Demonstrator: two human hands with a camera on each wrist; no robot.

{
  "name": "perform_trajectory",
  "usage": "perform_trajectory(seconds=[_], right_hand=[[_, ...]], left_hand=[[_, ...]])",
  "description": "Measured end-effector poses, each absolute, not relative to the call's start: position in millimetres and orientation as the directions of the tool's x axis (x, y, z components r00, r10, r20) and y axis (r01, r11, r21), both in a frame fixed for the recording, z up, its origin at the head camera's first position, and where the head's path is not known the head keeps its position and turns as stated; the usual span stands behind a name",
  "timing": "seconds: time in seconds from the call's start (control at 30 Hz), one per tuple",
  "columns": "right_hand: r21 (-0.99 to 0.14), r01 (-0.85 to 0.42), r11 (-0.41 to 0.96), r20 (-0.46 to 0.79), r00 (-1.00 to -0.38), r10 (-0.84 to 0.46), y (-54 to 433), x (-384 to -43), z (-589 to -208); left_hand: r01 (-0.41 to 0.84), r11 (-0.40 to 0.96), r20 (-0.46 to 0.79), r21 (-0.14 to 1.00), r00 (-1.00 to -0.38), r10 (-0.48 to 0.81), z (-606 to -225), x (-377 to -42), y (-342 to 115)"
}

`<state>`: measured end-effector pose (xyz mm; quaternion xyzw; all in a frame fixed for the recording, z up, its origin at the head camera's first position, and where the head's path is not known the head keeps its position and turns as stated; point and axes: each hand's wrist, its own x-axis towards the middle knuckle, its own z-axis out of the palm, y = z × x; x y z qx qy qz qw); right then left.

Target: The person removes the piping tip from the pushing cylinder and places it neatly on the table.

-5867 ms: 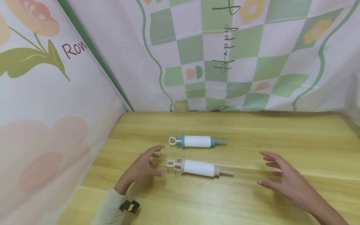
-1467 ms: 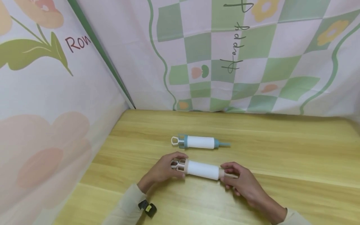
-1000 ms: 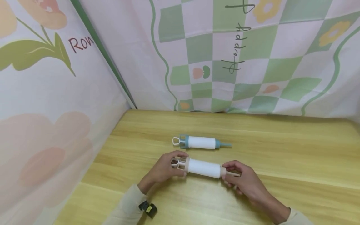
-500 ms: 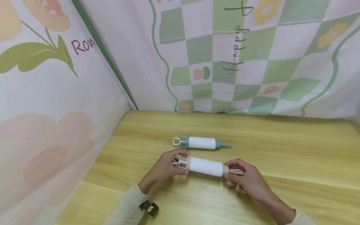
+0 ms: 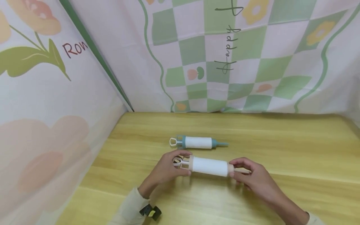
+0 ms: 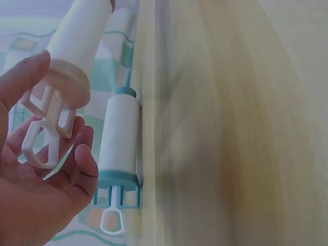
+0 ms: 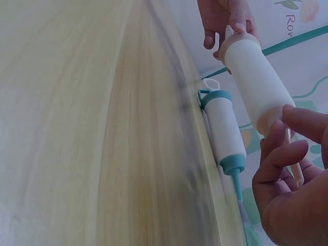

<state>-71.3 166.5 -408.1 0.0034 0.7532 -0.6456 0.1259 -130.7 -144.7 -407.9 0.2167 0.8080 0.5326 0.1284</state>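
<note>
A large syringe with a white barrel and beige ends (image 5: 209, 166) is held level between both hands, raised off the table. It has a ring-shaped plunger handle at its left end and a thin nozzle at its right. My left hand (image 5: 166, 166) grips the beige collar, thumb on the near side and fingers on the far side, around the plunger ring (image 6: 42, 144). At the front cap (image 7: 272, 121), my right hand (image 5: 254, 175) pinches with thumb and fingers, partly covering the nozzle. Just beyond lies a similar syringe with blue-green ends (image 5: 198, 142), untouched.
The wooden table (image 5: 281, 134) runs back to a hanging cloth (image 5: 236, 43) with a green check pattern. Another printed cloth (image 5: 42, 100) borders the left side. A black strap piece (image 5: 150, 212) sits at the left sleeve.
Earlier, both hands were apart from the beige-ended syringe, which lay on the table. They have since taken hold of its two ends, lifted it slightly and shifted it rightward.
</note>
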Motion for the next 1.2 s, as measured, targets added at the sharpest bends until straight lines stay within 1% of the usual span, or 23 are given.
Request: perform_trajectory(seconds=[0.47, 0.57, 0.77, 1.07, 1.2], right_hand=[[-0.973, 0.109, 0.202, -0.138, -0.981, -0.136, 178.9, -66.2, -396.7], [-0.971, 0.105, 0.213, -0.136, -0.981, -0.138, 182.5, -65.8, -395.0], [-0.977, 0.097, 0.190, -0.124, -0.983, -0.133, 187.7, -63.8, -395.6], [-0.981, 0.079, 0.177, -0.100, -0.989, -0.110, 191.9, -61.0, -394.5], [-0.985, 0.063, 0.160, -0.080, -0.992, -0.098, 192.3, -59.4, -395.3]], left_hand=[[0.249, 0.303, 0.069, 0.920, -0.863, 0.501, -398.5, -127.5, -130.9], [0.274, 0.304, 0.090, 0.912, -0.859, 0.504, -395.3, -127.4, -128.0], [0.309, 0.290, 0.128, 0.906, -0.852, 0.508, -389.3, -127.5, -122.3], [0.270, 0.229, 0.114, 0.935, -0.842, 0.527, -389.6, -124.9, -114.2], [0.262, 0.178, 0.128, 0.949, -0.832, 0.540, -389.2, -124.3, -110.7]])
